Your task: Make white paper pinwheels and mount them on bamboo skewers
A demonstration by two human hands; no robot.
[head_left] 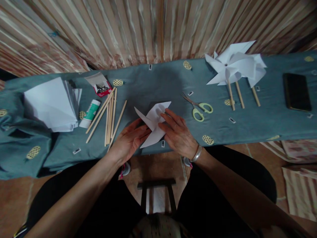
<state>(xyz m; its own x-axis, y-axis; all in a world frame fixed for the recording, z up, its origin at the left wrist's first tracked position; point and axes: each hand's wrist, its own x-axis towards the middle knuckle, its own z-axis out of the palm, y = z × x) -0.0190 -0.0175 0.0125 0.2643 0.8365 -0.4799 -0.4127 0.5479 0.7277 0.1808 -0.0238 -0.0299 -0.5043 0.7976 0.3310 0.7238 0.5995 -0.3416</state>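
A white paper pinwheel (pixel 155 119) with folded blades is between my two hands, near the front edge of the cloth-covered table. My left hand (pixel 130 138) grips its lower left side, the fingers partly behind the paper. On its right side, my right hand (pixel 178 132) has its fingers bent against the blades, holding the paper too. No stick shows on this pinwheel. Green-handled scissors (pixel 199 108) lie a little to the right of my right hand. Several wooden sticks (pixel 110 115) lie left of my left hand, one of them close to it.
A stack of white paper (pixel 53 104), a glue stick (pixel 90 113) and an open red box of small metal pins (pixel 101 86) sit at the left. Several finished pinwheels (pixel 235 64) on sticks lie at the back right, beside a dark phone (pixel 296 92). A striped curtain (pixel 148 29) hangs behind the table.
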